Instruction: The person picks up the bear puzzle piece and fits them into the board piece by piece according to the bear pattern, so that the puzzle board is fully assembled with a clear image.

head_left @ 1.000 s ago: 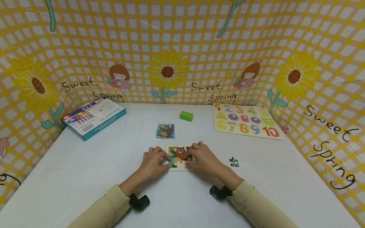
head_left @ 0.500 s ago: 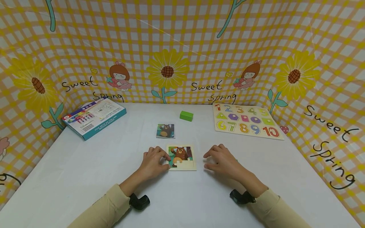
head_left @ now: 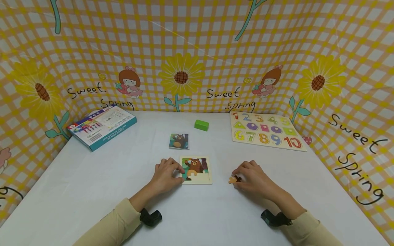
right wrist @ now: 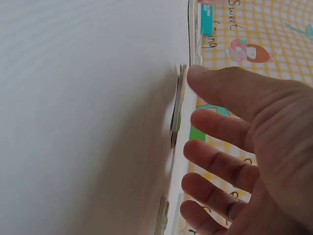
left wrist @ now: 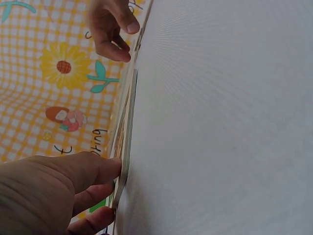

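Observation:
A small wooden jigsaw board (head_left: 201,178) with a bear picture lies mid-table in the head view; its lower right shows bare wood. My left hand (head_left: 166,176) holds the board's left edge with curled fingers and thumb; in the left wrist view the thumb (left wrist: 107,170) rests against the edge. To the right, my right hand (head_left: 253,177) is low over a brown and orange puzzle piece (head_left: 231,180), index fingertip and thumb at either side of it. In the right wrist view that piece (right wrist: 179,105) lies flat beside the thumb tip, the fingers spread apart.
Another piece (right wrist: 161,215) lies farther along the table, hidden under the right hand in the head view. Behind the board are a bear picture card (head_left: 179,141) and a green block (head_left: 201,125). A beads box (head_left: 103,126) stands back left, a number board (head_left: 267,131) back right.
My right hand has left the jigsaw board and moved right, down to the brown and orange piece, which was hidden before. The left hand and the board have stayed put.

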Motion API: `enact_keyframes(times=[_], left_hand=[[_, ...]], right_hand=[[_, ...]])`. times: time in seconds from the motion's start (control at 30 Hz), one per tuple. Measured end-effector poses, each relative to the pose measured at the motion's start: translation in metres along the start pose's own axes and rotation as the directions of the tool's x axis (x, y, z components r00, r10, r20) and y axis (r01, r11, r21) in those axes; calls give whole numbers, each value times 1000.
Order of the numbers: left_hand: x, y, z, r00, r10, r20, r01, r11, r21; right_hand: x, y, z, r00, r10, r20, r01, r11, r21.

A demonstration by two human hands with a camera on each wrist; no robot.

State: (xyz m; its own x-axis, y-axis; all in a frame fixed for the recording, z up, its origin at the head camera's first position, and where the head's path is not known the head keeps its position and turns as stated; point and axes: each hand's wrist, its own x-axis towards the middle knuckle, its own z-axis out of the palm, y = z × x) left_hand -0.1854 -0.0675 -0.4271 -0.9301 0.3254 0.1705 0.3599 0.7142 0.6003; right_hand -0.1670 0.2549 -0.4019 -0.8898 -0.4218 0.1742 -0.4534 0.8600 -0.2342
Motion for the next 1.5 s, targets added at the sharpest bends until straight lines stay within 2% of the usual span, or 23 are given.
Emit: enact_keyframes(times=[0.33,0.97,1.23,1.5], left_hand=[[1,-1,1,1000,1,-1,-1,1000,-2],[1,-1,2,1000,0,2,0,1000,2],[1,0,0,1000,-11,9,11,1000,-1],[2,-1,1,1000,-8,4,8,1000,2]], right_hand=[[-5,16,-1,1000,-12,18,11,999,37],[-3,23,1,999,-42,27,40,996,76],[2,17,0,999,-42,23,41,996,76],[14,-2,1,999,-36,-4,37,994,100]])
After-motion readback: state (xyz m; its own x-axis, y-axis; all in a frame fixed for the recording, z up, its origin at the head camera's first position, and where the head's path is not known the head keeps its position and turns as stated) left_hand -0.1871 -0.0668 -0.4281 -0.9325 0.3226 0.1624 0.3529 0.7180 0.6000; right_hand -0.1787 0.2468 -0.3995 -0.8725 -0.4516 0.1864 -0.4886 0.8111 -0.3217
